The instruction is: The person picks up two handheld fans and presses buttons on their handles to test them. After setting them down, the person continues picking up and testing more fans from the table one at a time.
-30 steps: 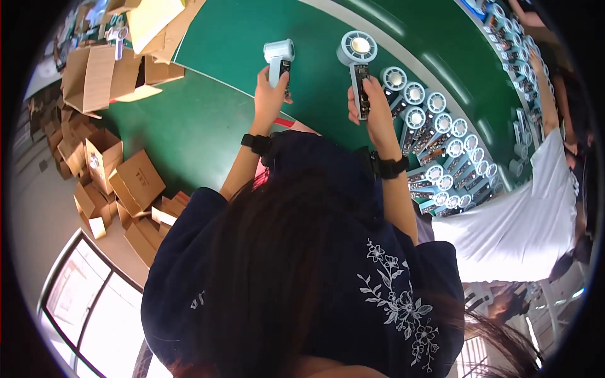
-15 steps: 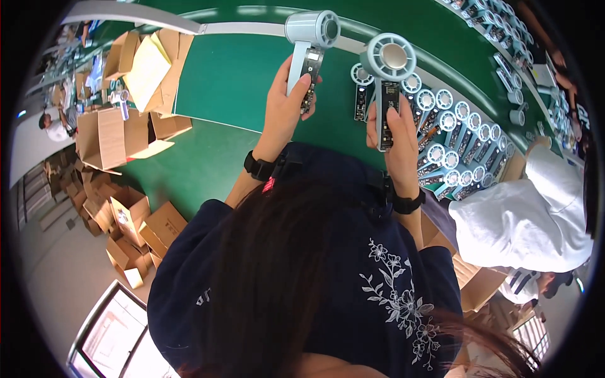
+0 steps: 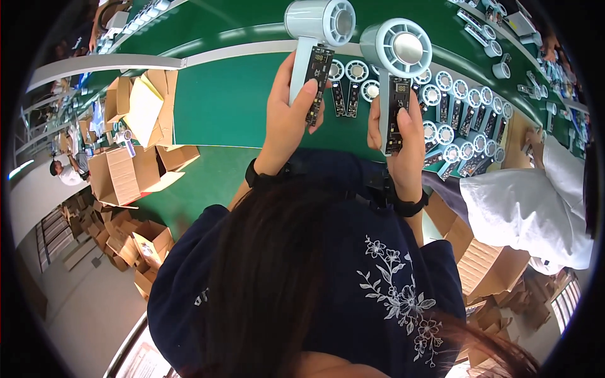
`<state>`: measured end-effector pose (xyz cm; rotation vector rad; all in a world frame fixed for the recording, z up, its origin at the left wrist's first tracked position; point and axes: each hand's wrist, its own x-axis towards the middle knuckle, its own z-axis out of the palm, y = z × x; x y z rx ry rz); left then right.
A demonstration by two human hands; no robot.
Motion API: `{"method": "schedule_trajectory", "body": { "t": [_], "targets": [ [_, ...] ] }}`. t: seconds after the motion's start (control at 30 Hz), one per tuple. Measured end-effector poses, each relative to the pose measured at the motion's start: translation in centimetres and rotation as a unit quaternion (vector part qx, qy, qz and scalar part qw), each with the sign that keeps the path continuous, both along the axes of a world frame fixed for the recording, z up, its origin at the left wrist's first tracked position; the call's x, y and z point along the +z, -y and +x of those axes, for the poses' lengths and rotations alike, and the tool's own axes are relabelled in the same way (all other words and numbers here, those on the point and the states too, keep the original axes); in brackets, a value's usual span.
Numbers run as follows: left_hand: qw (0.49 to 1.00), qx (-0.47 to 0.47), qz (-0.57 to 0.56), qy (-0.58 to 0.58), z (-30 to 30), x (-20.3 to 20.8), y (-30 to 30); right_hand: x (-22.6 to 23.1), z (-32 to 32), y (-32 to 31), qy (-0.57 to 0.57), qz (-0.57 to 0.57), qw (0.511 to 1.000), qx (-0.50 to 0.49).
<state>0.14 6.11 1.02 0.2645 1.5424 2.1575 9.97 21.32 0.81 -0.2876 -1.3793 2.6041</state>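
Note:
My left hand (image 3: 287, 123) grips the handle of a pale handheld fan (image 3: 318, 28), its round head turned sideways and a dark panel running down the handle. My right hand (image 3: 403, 148) holds a second pale handheld fan (image 3: 396, 53) by its handle, the round grille facing me. Both fans are raised above the green table (image 3: 220, 107), close side by side. Both wrists carry dark bands. My dark hair and navy top with white flower embroidery fill the lower part of the view.
Several more fans (image 3: 454, 135) lie in rows on the table to the right. A person in white (image 3: 529, 208) sits at the right. Open cardboard boxes (image 3: 126, 170) stand and lie at the left, with more boxes (image 3: 485, 264) at the lower right.
Both hands have lifted the two fans closer to the camera and nearer each other. The view has tilted, so the table and boxes have shifted.

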Motion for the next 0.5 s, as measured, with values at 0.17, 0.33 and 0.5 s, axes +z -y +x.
{"method": "schedule_trajectory", "body": {
  "t": [0.17, 0.33, 0.5],
  "targets": [
    [0.995, 0.048, -0.031, -0.077, 1.6, 0.8, -1.5, 0.6, 0.5, 0.1, 0.011, 0.044, 0.999, -0.006],
    [0.989, 0.079, -0.046, -0.12, 2.6, 1.2, -1.8, 1.1, 1.0, 0.4, 0.02, 0.045, 0.999, -0.003],
    [0.989, 0.082, -0.054, -0.109, 2.8, 1.0, -1.5, 0.7, 1.0, 0.8, 0.024, 0.047, 0.999, -0.003]
  ]
}}
